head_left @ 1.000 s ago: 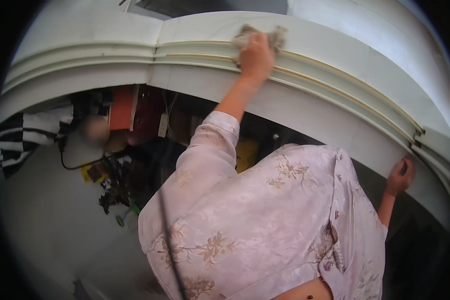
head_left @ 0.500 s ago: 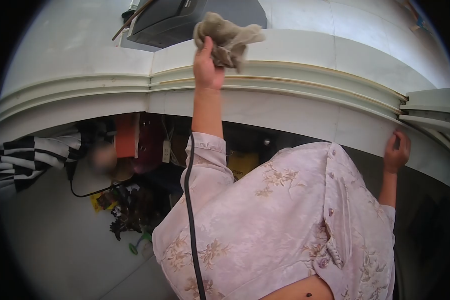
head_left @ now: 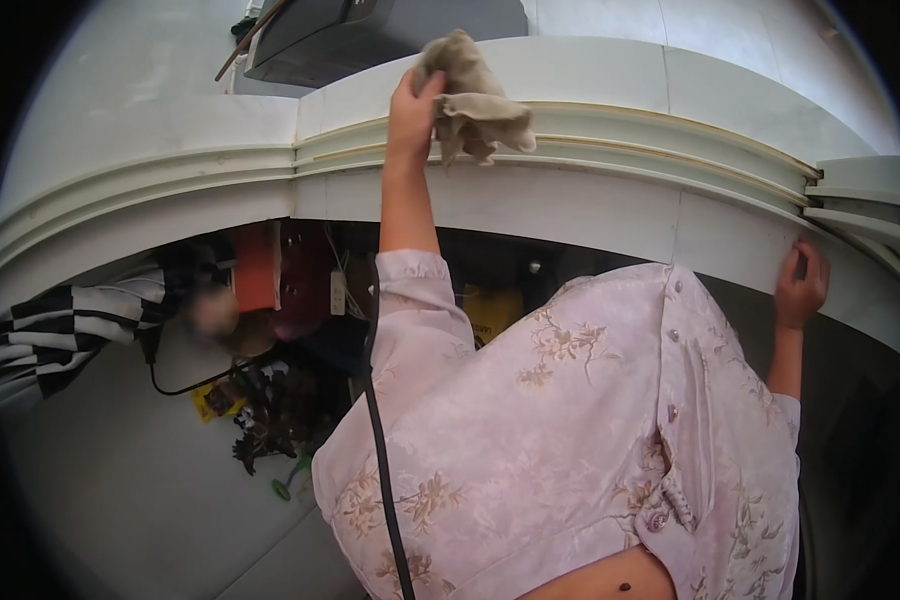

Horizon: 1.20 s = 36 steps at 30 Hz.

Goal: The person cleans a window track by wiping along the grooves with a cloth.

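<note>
My left hand point(head_left: 413, 115) grips a crumpled beige cloth point(head_left: 480, 115). The hand and cloth are over the grooved rails point(head_left: 610, 148) of a white ledge, with the cloth's loose folds hanging to the right of my fingers. At the far right, my right hand point(head_left: 802, 285) is at the front edge of the ledge point(head_left: 610, 215). Its fingers are loosely bent, a gap shows between them, and nothing is visible in them. A fingertip appears to touch the ledge.
Behind the ledge stands a dark grey machine point(head_left: 390, 45). A black cable point(head_left: 382, 470) runs down past my left sleeve. Lower left are a black-and-white checked cloth point(head_left: 80, 320), an orange box point(head_left: 257, 265) and a white power strip point(head_left: 338, 292). Dark clutter point(head_left: 280, 410) lies on the floor.
The cloth has moved slightly right and down along the ledge and its folds have shifted. My right hand stays at the ledge edge. The whole view has shifted slightly.
</note>
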Motion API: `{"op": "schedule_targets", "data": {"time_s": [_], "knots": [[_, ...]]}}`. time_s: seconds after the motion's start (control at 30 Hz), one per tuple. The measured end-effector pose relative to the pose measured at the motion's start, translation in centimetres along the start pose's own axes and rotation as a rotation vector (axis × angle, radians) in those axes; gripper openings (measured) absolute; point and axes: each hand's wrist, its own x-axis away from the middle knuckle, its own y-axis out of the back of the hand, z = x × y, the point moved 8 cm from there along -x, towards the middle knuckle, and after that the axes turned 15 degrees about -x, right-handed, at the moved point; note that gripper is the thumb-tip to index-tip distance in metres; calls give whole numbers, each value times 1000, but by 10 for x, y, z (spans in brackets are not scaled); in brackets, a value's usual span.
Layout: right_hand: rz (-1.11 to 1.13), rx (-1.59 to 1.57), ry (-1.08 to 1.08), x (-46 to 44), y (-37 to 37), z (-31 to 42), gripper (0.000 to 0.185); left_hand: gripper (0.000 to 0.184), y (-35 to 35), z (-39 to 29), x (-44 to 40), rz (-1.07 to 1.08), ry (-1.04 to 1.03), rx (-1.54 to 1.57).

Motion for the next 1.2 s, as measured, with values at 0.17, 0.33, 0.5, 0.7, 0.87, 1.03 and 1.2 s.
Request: {"op": "schedule_targets", "data": {"time_s": [0.17, 0.33, 0.5, 0.7, 0.87, 1.03, 1.2], "knots": [[-11, -1, -15, -1, 0, 1, 9, 19, -23, -40, 19, -259, -539, -757], [13, 21, -22, -5, 2, 10, 9, 20, -76, -31, 21, -52, -605, -1086], [25, 26, -45, -6, 1, 12, 10, 17, -121, -42, 15, 55, -681, -1110], [34, 19, -32, -2, 0, 6, 11, 17, -206, -85, 36, 174, -904, -934], [27, 10, -23, -9, 1, 14, 11, 14, -139, -61, 27, 79, -889, -1106], [12, 38, -56, -13, 2, 21, 11, 16, -217, -91, 40, 224, -897, -1044], [-13, 21, -71, -7, 4, 18, 11, 18, -302, -136, 64, 171, -1005, -940]]}}
